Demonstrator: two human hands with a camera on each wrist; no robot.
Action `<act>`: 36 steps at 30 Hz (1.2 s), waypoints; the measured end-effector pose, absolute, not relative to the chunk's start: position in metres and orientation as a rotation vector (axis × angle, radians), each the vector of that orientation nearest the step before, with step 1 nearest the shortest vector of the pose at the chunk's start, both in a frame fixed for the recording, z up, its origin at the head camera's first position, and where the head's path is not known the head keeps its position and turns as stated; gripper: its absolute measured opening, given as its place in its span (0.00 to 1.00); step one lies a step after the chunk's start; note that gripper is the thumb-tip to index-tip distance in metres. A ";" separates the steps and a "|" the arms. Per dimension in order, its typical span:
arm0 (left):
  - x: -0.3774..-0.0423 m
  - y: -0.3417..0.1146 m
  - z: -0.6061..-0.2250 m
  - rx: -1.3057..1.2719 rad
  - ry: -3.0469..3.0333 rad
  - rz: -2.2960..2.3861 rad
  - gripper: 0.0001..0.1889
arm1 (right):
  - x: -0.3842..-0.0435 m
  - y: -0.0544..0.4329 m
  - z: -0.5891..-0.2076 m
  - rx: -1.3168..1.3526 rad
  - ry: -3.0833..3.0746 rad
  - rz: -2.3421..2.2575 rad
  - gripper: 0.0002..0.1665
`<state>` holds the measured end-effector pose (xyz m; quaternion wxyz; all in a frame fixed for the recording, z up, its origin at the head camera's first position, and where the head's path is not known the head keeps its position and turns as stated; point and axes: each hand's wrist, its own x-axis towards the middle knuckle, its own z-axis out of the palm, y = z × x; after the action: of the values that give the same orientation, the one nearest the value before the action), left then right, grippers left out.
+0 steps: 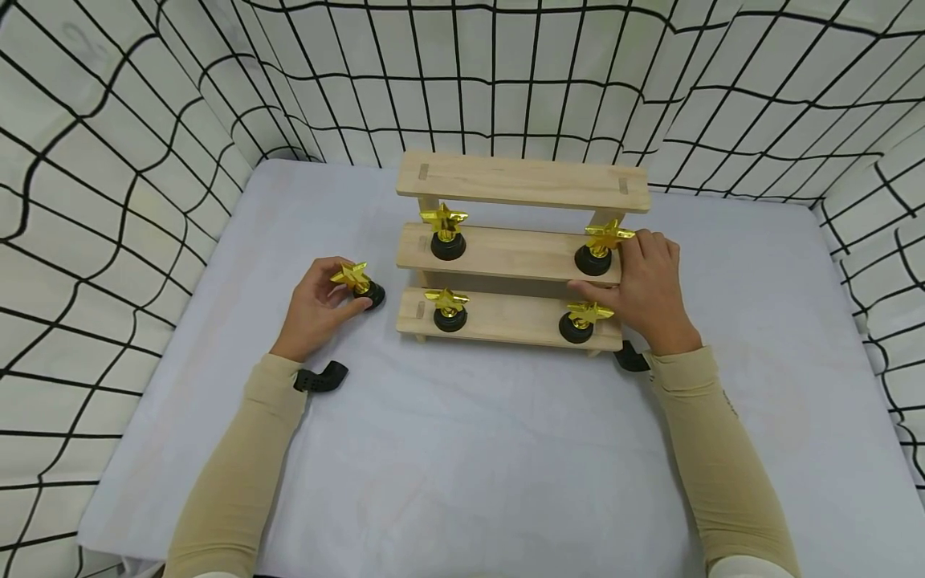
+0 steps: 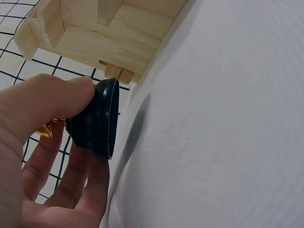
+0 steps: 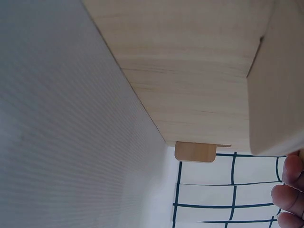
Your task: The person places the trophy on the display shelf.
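My left hand [image 1: 318,309] pinches a small trophy with a gold star [image 1: 352,276] and a round black base, held to the left of a three-tier wooden shelf. In the left wrist view the thumb presses on that black base [image 2: 97,116], which is tilted onto its side. At the shelf's right end, my right hand [image 1: 650,289] grips the middle board [image 1: 513,250], thumb in front. Beside its fingertips stands a star trophy [image 1: 594,258] on that board. Another trophy [image 1: 448,245] is at the middle board's left.
The lowest board [image 1: 506,317] bears one star trophy [image 1: 450,319] at its left and another [image 1: 578,325] at its right. The top board [image 1: 520,178] is bare. A white-covered table [image 1: 462,457] lies underneath, with black wire grid [image 1: 494,80] and white panels around it.
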<state>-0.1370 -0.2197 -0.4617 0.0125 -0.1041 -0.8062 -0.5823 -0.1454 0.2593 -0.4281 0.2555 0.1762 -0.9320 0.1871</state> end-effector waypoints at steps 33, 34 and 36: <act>-0.135 -0.217 -0.436 -0.428 -2.534 -1.727 0.31 | -0.145 0.258 -0.424 0.478 -2.532 0.527 0.66; -0.135 -0.217 -0.434 -0.439 -2.528 -1.730 0.31 | -0.145 0.258 -0.425 0.478 -2.529 0.529 0.66; -0.136 -0.217 -0.432 -0.457 -2.519 -1.731 0.32 | -0.145 0.257 -0.425 0.480 -2.524 0.526 0.66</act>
<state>-0.1357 -0.2167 -0.4316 0.0256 -0.1478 -0.8148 -0.5600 -0.1450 0.2574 -0.4249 0.2567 0.1770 -0.9302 0.1937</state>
